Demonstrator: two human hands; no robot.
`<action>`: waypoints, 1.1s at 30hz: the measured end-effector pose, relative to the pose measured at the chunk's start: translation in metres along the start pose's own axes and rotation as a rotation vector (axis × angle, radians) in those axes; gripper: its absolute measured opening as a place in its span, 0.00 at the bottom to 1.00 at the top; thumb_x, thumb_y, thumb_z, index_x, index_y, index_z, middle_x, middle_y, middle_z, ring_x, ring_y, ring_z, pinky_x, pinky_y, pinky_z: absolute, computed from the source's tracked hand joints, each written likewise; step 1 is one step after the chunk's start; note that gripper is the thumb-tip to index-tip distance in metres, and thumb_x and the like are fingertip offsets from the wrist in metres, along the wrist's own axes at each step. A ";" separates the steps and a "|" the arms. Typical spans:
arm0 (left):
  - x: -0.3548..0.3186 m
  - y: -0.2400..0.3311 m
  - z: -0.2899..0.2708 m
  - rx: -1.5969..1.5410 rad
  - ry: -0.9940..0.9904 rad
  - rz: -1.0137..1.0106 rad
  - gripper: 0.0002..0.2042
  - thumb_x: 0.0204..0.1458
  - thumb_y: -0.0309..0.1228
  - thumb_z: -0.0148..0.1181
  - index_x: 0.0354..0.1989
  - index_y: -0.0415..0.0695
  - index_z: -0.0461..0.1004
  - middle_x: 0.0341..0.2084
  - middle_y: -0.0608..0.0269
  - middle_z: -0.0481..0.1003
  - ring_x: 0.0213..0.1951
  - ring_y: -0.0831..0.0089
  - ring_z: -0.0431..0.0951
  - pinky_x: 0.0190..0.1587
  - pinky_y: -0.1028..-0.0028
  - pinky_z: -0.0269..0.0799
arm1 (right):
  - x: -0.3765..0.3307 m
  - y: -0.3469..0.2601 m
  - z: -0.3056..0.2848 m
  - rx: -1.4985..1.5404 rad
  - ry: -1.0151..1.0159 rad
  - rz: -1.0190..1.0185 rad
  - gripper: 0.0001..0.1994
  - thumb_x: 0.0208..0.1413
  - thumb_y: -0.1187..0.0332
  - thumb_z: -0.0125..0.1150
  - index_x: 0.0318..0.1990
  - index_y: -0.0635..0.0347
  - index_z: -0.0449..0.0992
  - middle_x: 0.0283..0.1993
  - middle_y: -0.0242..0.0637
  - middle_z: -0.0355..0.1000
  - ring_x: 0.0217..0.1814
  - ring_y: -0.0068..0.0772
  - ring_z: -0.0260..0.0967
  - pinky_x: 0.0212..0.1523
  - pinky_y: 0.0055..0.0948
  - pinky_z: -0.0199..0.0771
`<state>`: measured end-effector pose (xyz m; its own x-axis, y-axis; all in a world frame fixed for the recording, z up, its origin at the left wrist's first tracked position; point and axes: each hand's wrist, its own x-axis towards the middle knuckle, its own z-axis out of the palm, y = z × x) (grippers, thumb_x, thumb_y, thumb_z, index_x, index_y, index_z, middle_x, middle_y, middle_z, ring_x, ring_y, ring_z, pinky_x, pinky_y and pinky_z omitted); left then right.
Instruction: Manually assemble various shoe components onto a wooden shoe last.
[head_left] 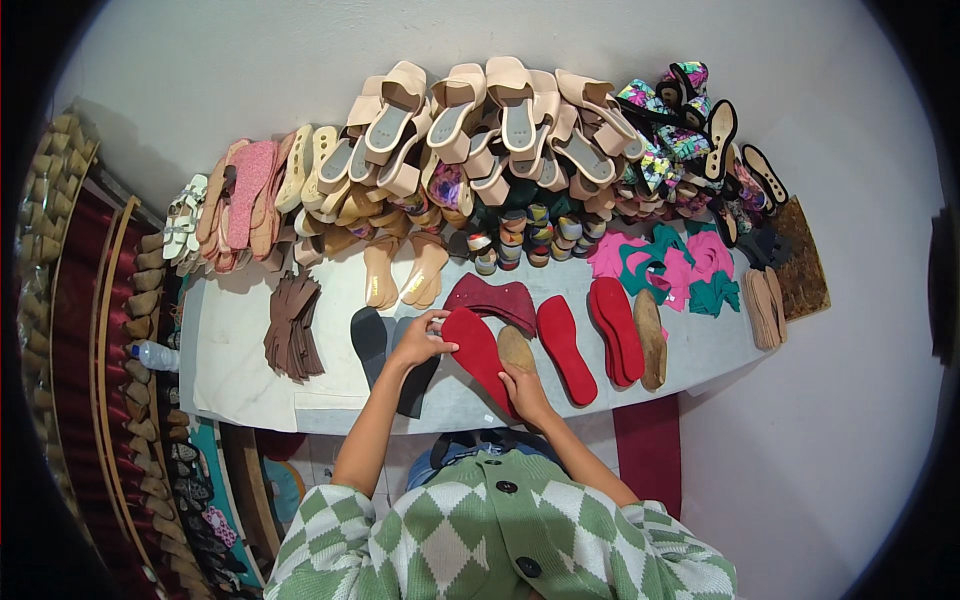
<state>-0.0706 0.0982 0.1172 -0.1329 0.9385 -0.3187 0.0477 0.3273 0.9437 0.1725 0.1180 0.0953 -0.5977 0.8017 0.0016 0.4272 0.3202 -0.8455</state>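
Observation:
A red insole point(474, 352) is held at a slant over the near edge of the table. My left hand point(422, 342) pinches its upper left edge between thumb and fingers. At its lower right edge, my right hand point(524, 392) closes on the insole, the fingers partly hidden. Just beyond that hand is a tan shoe last point(516, 350), partly covered. Behind the insole lie maroon shoe uppers point(492, 298). Dark grey sole pieces point(370, 342) are beside my left hand. To the right lie a single red insole point(567, 350), a stack of red insoles point(616, 334) and another worn last point(652, 342).
Beige heeled sandals point(512, 110) are piled along the back, with patterned sandals point(690, 130) at right. Brown strips point(292, 328) and clear-tan insoles point(424, 270) lie on the table point(235, 350). Pink and green scraps point(665, 262) sit back right. Shelves of lasts point(140, 330) stand left.

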 end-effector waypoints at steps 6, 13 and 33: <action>0.004 -0.029 0.017 -0.523 0.139 -0.191 0.27 0.38 0.18 0.64 0.48 0.42 0.61 0.34 0.64 0.70 0.33 0.74 0.74 0.37 0.78 0.72 | 0.009 -0.009 -0.009 0.031 -0.015 0.021 0.15 0.55 0.70 0.48 0.47 0.67 0.69 0.42 0.55 0.69 0.45 0.53 0.67 0.46 0.37 0.66; 0.006 -0.025 0.016 -0.291 0.199 0.081 0.25 0.34 0.17 0.66 0.44 0.42 0.63 0.37 0.59 0.69 0.29 0.76 0.74 0.28 0.80 0.71 | 0.010 -0.003 -0.007 0.063 -0.099 0.041 0.14 0.55 0.69 0.48 0.47 0.65 0.70 0.40 0.56 0.69 0.43 0.54 0.67 0.43 0.38 0.66; 0.031 0.039 -0.030 0.668 0.098 0.284 0.38 0.16 0.24 0.74 0.46 0.46 0.65 0.26 0.62 0.72 0.28 0.73 0.74 0.32 0.74 0.69 | 0.005 -0.003 0.011 -0.047 -0.027 -0.036 0.13 0.54 0.70 0.48 0.45 0.69 0.69 0.36 0.57 0.69 0.38 0.55 0.68 0.37 0.41 0.67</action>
<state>-0.1023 0.1365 0.1465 -0.1120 0.9932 -0.0307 0.6829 0.0994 0.7237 0.1607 0.1150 0.0916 -0.6315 0.7752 0.0168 0.4356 0.3726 -0.8194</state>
